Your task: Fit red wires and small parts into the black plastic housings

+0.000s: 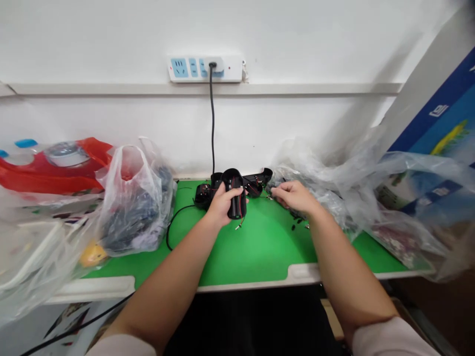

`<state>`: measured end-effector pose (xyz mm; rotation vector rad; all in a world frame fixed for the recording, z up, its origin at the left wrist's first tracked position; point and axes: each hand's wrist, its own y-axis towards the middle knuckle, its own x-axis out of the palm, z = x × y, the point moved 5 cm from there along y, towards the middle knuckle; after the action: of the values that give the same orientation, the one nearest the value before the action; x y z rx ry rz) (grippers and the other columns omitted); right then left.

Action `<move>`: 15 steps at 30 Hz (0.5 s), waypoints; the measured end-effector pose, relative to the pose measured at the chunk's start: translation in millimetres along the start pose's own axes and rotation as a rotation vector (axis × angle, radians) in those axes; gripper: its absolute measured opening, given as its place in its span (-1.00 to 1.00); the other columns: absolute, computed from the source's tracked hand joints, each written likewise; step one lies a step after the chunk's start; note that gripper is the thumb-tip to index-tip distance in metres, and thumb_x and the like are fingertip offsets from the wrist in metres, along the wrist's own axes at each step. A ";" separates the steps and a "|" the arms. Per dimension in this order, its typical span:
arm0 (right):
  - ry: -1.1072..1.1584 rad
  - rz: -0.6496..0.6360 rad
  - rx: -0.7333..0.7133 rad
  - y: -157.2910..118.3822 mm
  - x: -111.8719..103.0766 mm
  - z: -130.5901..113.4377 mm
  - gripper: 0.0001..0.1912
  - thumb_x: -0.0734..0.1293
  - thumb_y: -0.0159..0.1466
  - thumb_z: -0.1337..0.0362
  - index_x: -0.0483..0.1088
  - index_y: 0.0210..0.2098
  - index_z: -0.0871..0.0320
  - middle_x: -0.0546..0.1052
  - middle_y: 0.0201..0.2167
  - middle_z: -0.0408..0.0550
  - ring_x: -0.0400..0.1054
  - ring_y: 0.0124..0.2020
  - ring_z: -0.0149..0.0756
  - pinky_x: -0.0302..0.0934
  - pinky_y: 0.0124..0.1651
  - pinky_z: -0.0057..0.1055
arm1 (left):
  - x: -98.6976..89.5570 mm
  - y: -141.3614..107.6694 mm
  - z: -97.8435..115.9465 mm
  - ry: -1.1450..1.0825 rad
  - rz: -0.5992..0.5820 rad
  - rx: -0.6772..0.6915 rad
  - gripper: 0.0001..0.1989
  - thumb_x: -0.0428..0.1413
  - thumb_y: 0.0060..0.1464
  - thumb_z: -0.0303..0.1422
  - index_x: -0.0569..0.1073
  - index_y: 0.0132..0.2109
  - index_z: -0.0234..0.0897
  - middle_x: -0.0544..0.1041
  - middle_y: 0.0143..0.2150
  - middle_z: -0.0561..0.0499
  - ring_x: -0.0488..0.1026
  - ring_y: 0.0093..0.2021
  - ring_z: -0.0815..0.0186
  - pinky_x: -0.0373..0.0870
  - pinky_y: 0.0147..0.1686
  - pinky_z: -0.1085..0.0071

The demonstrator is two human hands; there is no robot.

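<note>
My left hand grips a black plastic cylindrical housing upright on the green work mat, with thin red wires hanging from it. My right hand reaches left, its fingertips close to small metal parts at the edge of a crumpled plastic bag. Whether those fingers pinch a part is hard to see. Other black plastic shell pieces lie behind and beside the housing. Small dark bits are scattered under my right wrist.
A black cable curves across the mat's left side. Plastic bags crowd both sides, one holding a red object. A black cord runs up the wall to a power strip. A blue printed board leans at right.
</note>
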<state>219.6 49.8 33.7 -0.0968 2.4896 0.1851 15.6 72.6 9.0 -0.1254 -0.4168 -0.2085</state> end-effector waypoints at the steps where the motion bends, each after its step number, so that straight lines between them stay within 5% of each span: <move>1: -0.138 -0.009 0.019 0.3 -8.4 5.6 -0.62 0.25 0.14 0.08 0.30 -0.68 0.19 0.23 -0.76 -0.21 0.05 -0.69 -0.49 -0.09 -0.58 -0.47 | 2.1 -0.7 -1.1 0.020 -0.027 -0.017 -0.52 0.26 -0.19 -0.30 0.29 -0.09 -0.16 0.51 -0.39 0.01 0.47 -0.54 0.26 0.35 -0.61 0.42; 4: -0.384 -0.249 0.066 -5.0 -14.4 20.8 -0.71 0.33 0.03 0.21 0.29 -0.74 0.19 0.24 -0.78 -0.21 0.03 -0.70 -0.49 -0.11 -0.58 -0.45 | 7.5 -2.9 -6.9 0.066 -0.079 -0.073 -0.52 0.24 -0.16 -0.27 0.26 -0.07 -0.15 0.50 -0.40 0.01 0.48 -0.55 0.23 0.36 -0.62 0.39; 7: -0.352 -0.440 0.215 -17.1 -10.6 31.5 -0.84 0.39 -0.08 0.32 0.36 -0.72 0.19 0.30 -0.80 -0.18 0.10 -0.74 -0.47 -0.08 -0.61 -0.46 | 10.0 -4.0 -12.6 0.092 -0.082 -0.103 -0.54 0.23 -0.17 -0.30 0.24 -0.10 -0.17 0.49 -0.44 0.03 0.47 -0.56 0.21 0.38 -0.62 0.35; 15: -0.258 -0.456 0.498 -33.6 -3.6 40.4 -0.78 0.44 -0.12 0.35 0.33 -0.78 0.22 0.41 -0.78 0.04 0.24 -0.77 -0.33 0.11 -0.70 -0.44 | 10.8 -3.2 -12.5 0.080 -0.045 -0.043 -0.48 0.23 -0.22 -0.37 0.22 -0.07 -0.18 0.44 -0.51 0.10 0.43 -0.62 0.27 0.38 -0.62 0.34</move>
<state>250.2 23.0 0.3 -0.3958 2.1201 -0.5728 29.4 65.5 2.4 -0.1495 -0.3356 -0.2658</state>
